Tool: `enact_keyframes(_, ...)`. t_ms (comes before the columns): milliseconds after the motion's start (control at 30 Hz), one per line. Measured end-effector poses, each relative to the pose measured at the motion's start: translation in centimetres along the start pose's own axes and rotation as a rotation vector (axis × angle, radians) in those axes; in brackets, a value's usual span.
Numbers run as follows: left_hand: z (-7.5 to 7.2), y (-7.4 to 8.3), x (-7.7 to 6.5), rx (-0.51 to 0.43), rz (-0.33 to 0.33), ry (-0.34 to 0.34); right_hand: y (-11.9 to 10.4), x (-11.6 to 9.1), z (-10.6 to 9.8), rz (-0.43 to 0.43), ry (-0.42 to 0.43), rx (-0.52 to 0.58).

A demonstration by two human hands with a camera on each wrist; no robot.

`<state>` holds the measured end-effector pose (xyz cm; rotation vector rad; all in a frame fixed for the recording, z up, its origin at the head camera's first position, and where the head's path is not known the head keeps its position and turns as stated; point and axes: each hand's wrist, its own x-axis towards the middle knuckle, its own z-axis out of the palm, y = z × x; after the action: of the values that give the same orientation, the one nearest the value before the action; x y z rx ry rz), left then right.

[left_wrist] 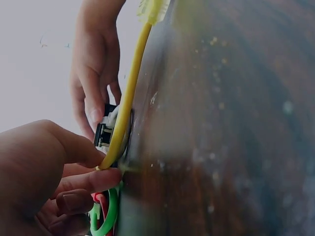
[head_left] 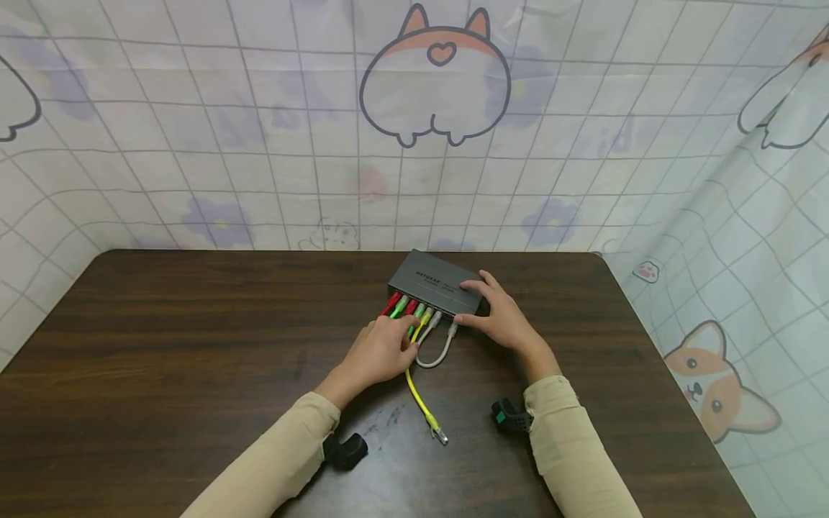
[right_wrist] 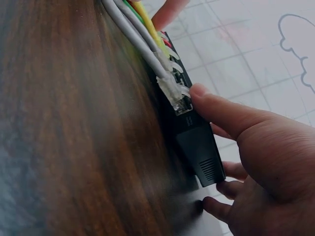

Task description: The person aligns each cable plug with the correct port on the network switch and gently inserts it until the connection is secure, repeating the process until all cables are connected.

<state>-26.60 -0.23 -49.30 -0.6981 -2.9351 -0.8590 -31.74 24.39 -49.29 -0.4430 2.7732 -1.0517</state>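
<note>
A dark grey NETGEAR network switch [head_left: 430,277] lies on the table, short cables in its front ports. My right hand [head_left: 508,320] holds its right end, the thumb at the front edge beside a clear plug [right_wrist: 170,91] and the other fingers on its far side. My left hand [head_left: 382,349] pinches the yellow network cable [left_wrist: 129,91] between thumb and finger near the ports. One end of that cable is at the switch; its other plug [head_left: 440,435] lies loose toward me. A white cable [head_left: 430,365] loops between two ports at the right.
Red [head_left: 389,305] and green [head_left: 399,307] cables sit in the left ports, partly behind my left hand. The dark wooden table [head_left: 194,360] ends at a patterned cloth backdrop [head_left: 278,144]. Black wrist straps [head_left: 346,452] hang beneath both sleeves.
</note>
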Motion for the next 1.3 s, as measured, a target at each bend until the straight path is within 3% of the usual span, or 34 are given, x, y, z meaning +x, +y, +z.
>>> enact_keyframes(233, 0.0, 0.2, 0.2, -0.052, 0.030, 0.020, 0.2, 0.0, -0.4, -0.028, -0.012, -0.007)
enact_keyframes(867, 0.3, 0.5, 1.3, -0.053, 0.059, 0.042, 0.0, -0.1, -1.5, -0.055, -0.018, -0.049)
enact_keyframes(1067, 0.4, 0.2, 1.4, -0.074, 0.026, 0.025, 0.2, 0.0, -1.1, -0.067, -0.005, -0.042)
enact_keyframes(1300, 0.1, 0.0, 1.1, -0.066, -0.017, -0.043, 0.5, 0.2, -0.5, -0.040, -0.018, -0.027)
